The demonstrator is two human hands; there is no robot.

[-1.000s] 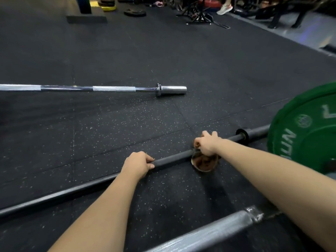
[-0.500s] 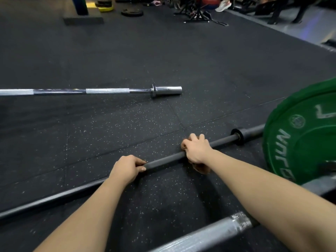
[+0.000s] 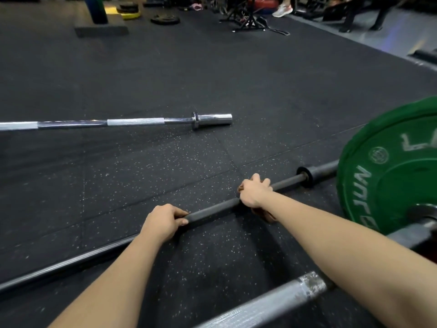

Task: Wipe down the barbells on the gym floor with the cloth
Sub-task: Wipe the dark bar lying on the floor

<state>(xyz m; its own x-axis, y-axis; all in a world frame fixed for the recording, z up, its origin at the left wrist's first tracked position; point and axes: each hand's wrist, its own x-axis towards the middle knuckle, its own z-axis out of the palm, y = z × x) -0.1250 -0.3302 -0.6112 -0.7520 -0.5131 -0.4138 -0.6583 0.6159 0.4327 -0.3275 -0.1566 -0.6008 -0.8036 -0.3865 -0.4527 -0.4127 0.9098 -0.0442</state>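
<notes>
On speckled black rubber floor [image 3: 165,72], matte black round steel barbell [image 3: 212,208] is laid diagonally. Its smooth shaft is gripped by left hand [image 3: 163,221], fingers wrapped round it. Right hand [image 3: 254,191] is closed round the shaft further right, crumpled brown cloth [image 3: 263,213] held against it. The cloth is mostly hidden under the wrist. Glossy chrome barbell [image 3: 134,121] is seen beyond, cut off at left. Black bar's right end is blocked by green rubber bumper plate [image 3: 390,166]. Grey knurled bar [image 3: 272,301] is cropped at bottom.
</notes>
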